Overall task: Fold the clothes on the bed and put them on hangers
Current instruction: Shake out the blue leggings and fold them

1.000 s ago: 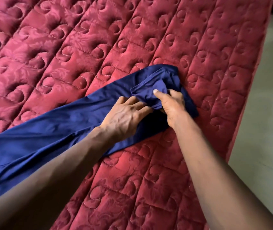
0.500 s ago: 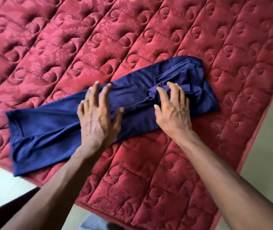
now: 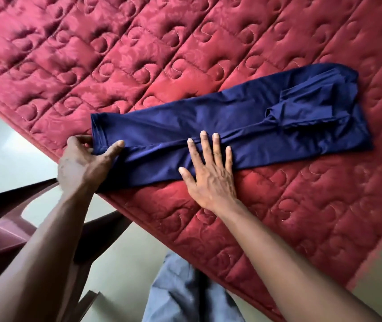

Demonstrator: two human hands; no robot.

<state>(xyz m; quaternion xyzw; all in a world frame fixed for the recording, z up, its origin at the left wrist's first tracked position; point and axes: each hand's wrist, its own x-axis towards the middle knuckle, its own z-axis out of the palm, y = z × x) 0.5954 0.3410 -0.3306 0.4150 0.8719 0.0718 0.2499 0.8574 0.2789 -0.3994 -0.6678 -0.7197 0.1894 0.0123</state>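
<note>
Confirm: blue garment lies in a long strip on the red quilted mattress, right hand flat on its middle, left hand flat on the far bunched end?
Not quite. In the head view the left hand grips the hemmed end of the blue garment at the edge of the mattress, not the bunched end. The right hand lies flat mid-strip, as stated.

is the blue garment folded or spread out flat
Folded: the blue garment lies as a narrow layered strip on the bed, a sleeve tucked on top.

Both forearms are bare, with no sleeves, watch or rings visible on the left hand [image 3: 82,163] or right hand [image 3: 209,180]. Below, the person wears light blue-grey trousers [image 3: 185,291].
</note>
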